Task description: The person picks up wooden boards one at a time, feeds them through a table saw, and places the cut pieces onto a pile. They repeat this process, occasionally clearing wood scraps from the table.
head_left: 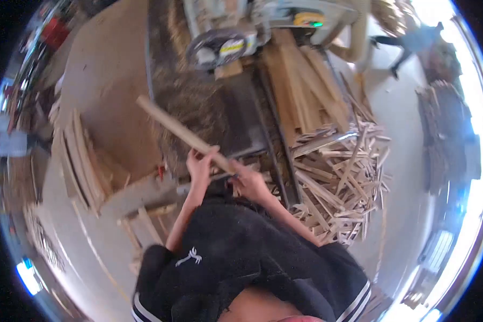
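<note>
A long, narrow wooden strip (174, 125) slants across the front of a sawdust-covered machine table (198, 99), its far end pointing up and left. My left hand (201, 165) is closed around the strip near its lower part. At the strip's near end, my right hand (248, 180) grips it with the fingers wrapped over. Beyond the strip, at the back of the table, stands a machine head with a dark round guard (218, 49) and a yellow label. A small wood block (228, 70) lies just below that guard.
Wide boards (300, 86) lie stacked to the right of the machine table. A big heap of offcut strips (341, 185) covers the floor below them. On the left is a large brown panel (110, 80) with leaning boards (80, 161). People are visible at far right (413, 42) and far left.
</note>
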`<state>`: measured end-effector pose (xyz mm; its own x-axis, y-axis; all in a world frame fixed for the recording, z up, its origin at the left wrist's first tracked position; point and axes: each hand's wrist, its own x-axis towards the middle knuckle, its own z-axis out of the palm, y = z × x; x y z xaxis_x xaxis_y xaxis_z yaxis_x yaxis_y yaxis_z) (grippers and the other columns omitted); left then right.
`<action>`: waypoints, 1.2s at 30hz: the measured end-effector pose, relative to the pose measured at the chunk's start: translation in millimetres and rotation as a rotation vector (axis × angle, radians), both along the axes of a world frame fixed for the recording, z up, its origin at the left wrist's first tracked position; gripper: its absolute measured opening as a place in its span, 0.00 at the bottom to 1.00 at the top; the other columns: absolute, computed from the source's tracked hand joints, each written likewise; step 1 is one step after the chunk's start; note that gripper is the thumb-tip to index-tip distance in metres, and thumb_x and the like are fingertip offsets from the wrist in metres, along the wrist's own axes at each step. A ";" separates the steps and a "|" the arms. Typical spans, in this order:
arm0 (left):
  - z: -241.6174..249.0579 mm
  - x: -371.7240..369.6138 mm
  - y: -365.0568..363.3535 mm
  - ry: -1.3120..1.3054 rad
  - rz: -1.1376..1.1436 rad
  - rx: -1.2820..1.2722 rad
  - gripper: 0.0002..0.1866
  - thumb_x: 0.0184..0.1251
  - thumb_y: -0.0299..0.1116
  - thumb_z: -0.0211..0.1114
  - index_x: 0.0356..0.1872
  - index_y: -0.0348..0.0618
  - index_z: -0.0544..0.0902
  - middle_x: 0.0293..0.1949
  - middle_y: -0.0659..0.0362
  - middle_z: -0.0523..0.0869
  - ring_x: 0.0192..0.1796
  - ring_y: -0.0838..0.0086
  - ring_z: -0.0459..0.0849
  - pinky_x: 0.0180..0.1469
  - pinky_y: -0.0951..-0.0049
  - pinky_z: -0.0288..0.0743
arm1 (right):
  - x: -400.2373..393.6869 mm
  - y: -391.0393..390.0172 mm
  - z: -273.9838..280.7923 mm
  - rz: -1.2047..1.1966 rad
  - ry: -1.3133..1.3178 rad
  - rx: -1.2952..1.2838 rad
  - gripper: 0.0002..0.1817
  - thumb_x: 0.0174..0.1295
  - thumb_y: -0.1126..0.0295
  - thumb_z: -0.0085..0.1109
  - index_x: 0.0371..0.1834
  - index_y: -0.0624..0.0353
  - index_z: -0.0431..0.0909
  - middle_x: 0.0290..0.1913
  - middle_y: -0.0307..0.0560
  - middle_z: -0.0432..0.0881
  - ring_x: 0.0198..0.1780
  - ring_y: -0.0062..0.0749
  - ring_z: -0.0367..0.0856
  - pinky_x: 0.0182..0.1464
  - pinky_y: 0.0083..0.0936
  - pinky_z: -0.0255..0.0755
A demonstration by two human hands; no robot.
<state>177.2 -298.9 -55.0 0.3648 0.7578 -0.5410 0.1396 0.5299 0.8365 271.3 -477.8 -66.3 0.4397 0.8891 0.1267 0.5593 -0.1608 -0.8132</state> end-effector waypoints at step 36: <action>-23.5 -232.8 316.9 1.670 0.400 1.029 0.40 0.67 0.53 0.71 0.74 0.41 0.71 0.75 0.43 0.70 0.79 0.40 0.60 0.79 0.40 0.50 | 105.5 151.0 -49.9 -0.979 1.032 -0.096 0.26 0.74 0.48 0.63 0.29 0.62 0.79 0.21 0.37 0.72 0.19 0.20 0.62 0.20 0.24 0.53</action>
<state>-55.6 18.1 -78.5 -0.1817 0.8439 0.5048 0.9757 0.2188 -0.0146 376.8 -326.8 -116.3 0.7280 0.1649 -0.6655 -0.6341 -0.2072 -0.7450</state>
